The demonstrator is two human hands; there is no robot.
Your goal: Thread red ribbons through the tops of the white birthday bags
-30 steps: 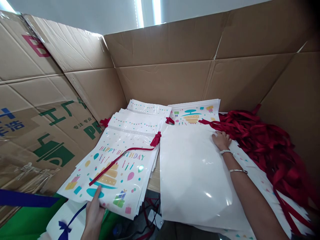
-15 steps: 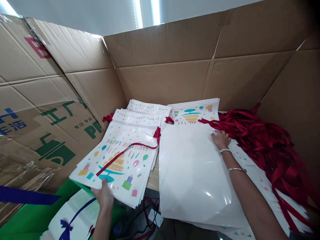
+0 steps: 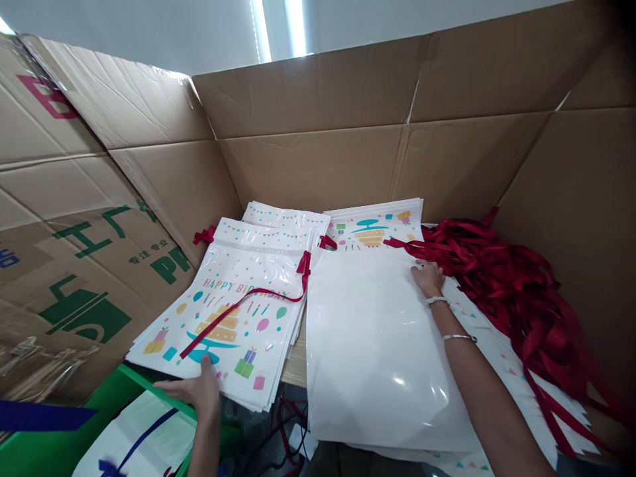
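My left hand (image 3: pixel 197 391) is open at the lower edge of a stack of printed birthday bags (image 3: pixel 233 315). Its thumb touches the edge and the other fingers stretch left over the green container's rim. A dark red ribbon (image 3: pixel 223 320) lies across the top bag, with bows at its upper corners. My right hand (image 3: pixel 428 277) is closed at the upper right corner of a blank white plastic bag (image 3: pixel 368 351), which lies over a pile of similar bags; the fingertips are partly hidden. A tangle of red ribbons (image 3: pixel 507 285) lies just beyond this hand.
Tall cardboard walls (image 3: pixel 308 162) enclose the back and sides. More printed bags (image 3: pixel 372 228) lie at the back. On the lower left, a green container (image 3: pixel 106 391) holds white bags with a blue ribbon (image 3: pixel 149 434). Dark cables (image 3: pixel 278 430) hang below the table's edge (image 3: pixel 297 364).
My left fingers have come out from under the printed stack and spread to the left. My right hand stays at the white bag's corner. The view has turned slightly right.
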